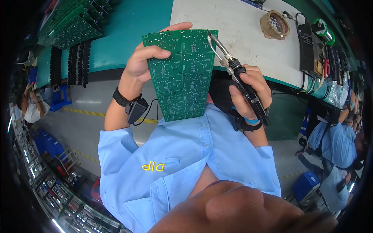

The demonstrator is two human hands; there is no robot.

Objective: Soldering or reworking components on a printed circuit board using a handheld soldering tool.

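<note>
My left hand point(149, 56) grips a long green circuit board point(180, 83) by its upper left edge, the thumb lying on the face and a finger behind the far edge. The board is tilted toward me and carries rows of small solder points. In my right hand point(252, 91) is a black soldering iron point(248, 91) with a thin metal feed tube beside its shaft. Its tip lies at the board's far right corner; whether it touches there I cannot tell. A black strap with a box sits on my left wrist, a blue band on my right.
A workbench with a white mat point(241, 50) lies beyond the board. A round brown container point(274, 25) stands at the far right, near a black station point(309, 50) and a green solder spool point(323, 32). More circuit boards point(74, 29) stand in a rack at the far left.
</note>
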